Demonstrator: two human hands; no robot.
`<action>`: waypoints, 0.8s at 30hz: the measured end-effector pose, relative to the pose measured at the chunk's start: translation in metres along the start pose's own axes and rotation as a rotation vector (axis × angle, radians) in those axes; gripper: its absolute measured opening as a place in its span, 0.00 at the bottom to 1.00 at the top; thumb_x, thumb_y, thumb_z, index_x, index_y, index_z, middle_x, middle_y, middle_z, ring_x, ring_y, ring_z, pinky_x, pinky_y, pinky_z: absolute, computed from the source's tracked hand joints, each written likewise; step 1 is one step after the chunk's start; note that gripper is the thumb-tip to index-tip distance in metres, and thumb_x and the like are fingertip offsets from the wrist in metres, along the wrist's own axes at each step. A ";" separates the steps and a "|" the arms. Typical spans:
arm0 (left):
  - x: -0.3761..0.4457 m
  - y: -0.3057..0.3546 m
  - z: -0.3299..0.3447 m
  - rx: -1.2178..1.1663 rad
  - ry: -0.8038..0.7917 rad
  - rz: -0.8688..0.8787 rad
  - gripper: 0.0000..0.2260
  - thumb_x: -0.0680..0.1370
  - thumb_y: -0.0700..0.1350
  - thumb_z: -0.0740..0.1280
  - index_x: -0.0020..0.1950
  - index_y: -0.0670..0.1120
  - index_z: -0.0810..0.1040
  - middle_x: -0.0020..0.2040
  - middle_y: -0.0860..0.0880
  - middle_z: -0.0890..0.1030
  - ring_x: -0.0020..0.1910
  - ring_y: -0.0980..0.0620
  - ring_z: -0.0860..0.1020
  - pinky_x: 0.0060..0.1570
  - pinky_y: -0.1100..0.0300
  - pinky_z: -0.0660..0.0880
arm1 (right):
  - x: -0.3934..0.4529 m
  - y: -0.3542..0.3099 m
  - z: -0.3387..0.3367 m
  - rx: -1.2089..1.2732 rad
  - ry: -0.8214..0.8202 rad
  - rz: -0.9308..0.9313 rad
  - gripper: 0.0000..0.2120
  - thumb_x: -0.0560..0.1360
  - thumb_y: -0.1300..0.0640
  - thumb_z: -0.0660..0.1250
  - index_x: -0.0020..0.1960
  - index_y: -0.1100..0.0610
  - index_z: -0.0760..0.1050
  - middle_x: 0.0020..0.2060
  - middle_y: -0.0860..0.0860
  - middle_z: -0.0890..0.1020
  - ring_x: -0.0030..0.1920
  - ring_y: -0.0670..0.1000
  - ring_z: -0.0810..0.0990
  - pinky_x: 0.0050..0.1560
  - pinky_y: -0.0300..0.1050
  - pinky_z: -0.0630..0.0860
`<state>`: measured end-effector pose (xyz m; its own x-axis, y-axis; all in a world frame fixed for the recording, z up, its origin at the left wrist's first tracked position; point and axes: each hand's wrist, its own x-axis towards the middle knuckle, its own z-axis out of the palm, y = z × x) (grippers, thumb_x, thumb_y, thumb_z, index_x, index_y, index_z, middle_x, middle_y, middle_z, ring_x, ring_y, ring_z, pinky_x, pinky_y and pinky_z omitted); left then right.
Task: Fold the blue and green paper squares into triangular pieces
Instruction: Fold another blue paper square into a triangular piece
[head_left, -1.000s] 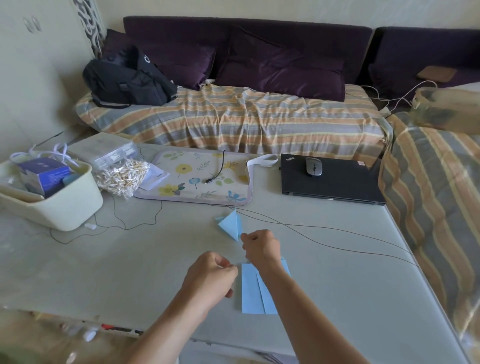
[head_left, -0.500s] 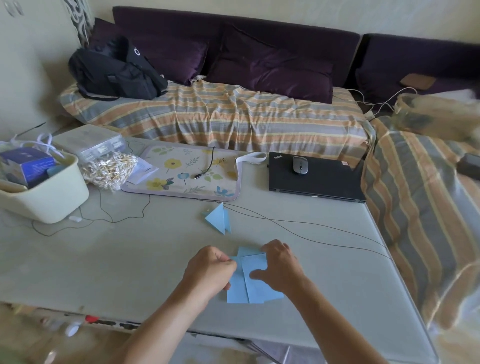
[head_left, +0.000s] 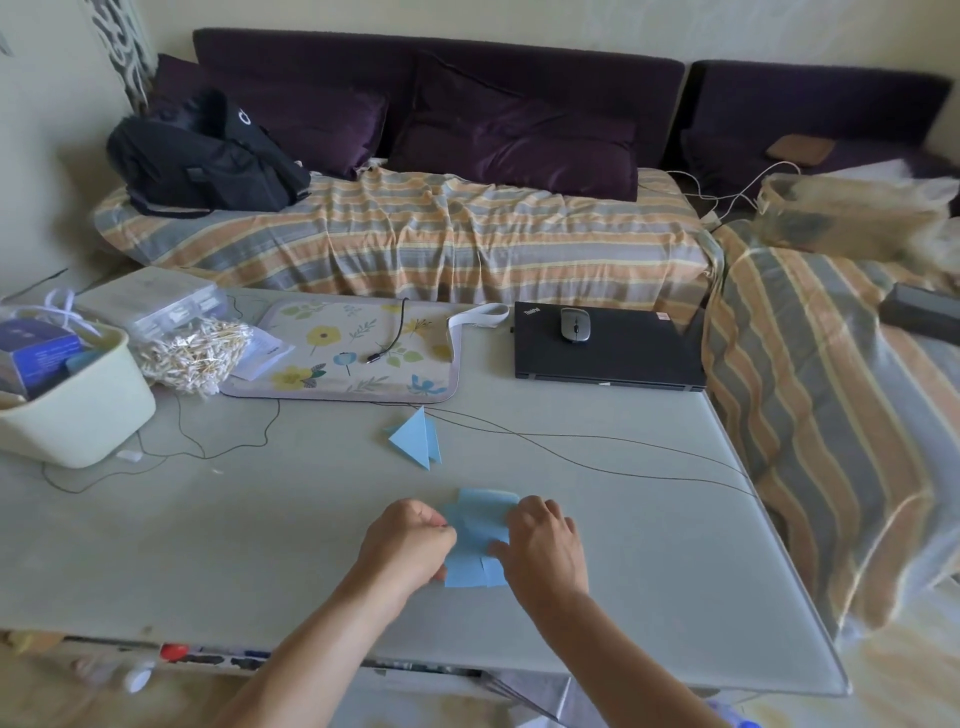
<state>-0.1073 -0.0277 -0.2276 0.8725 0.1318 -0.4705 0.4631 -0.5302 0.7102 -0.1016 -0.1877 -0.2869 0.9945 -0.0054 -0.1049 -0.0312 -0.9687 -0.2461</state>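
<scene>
Right hand (head_left: 545, 548) slid lower, flat on blue paper (head_left: 475, 540); left hand (head_left: 410, 540) still pinching edge.

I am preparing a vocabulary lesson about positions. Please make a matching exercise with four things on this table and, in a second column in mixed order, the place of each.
Things:
1. grey computer mouse
2. folded light-blue paper triangle
3. light-blue paper sheet being folded
4. pale green plastic basket

Places:
A. at the table's left edge
B. between the two hands
C. on the closed black laptop
D. just in front of the floral mat

Pairs: 1-C, 2-D, 3-B, 4-A
</scene>
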 end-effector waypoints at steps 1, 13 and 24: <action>0.001 -0.001 0.001 0.027 0.003 0.013 0.02 0.74 0.42 0.67 0.44 0.48 0.79 0.43 0.51 0.84 0.37 0.51 0.85 0.36 0.63 0.74 | -0.001 0.000 0.000 0.049 0.016 0.009 0.13 0.80 0.50 0.64 0.61 0.54 0.76 0.60 0.50 0.75 0.62 0.54 0.73 0.58 0.46 0.70; -0.001 0.008 0.010 0.143 -0.041 0.108 0.08 0.75 0.48 0.72 0.54 0.51 0.80 0.47 0.53 0.84 0.42 0.54 0.84 0.34 0.65 0.71 | -0.016 0.017 -0.036 0.540 0.095 -0.001 0.26 0.72 0.65 0.70 0.68 0.54 0.69 0.53 0.52 0.73 0.49 0.54 0.74 0.43 0.41 0.71; -0.021 0.032 0.015 -0.301 -0.099 0.243 0.02 0.78 0.37 0.72 0.45 0.41 0.82 0.36 0.47 0.84 0.35 0.51 0.83 0.41 0.58 0.78 | -0.045 0.034 -0.074 0.886 0.132 0.197 0.28 0.72 0.54 0.78 0.68 0.49 0.70 0.58 0.45 0.79 0.48 0.51 0.83 0.46 0.44 0.80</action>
<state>-0.1130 -0.0603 -0.2032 0.9499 -0.0563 -0.3074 0.2826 -0.2651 0.9219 -0.1398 -0.2385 -0.2187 0.9647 -0.2312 -0.1260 -0.2128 -0.4031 -0.8901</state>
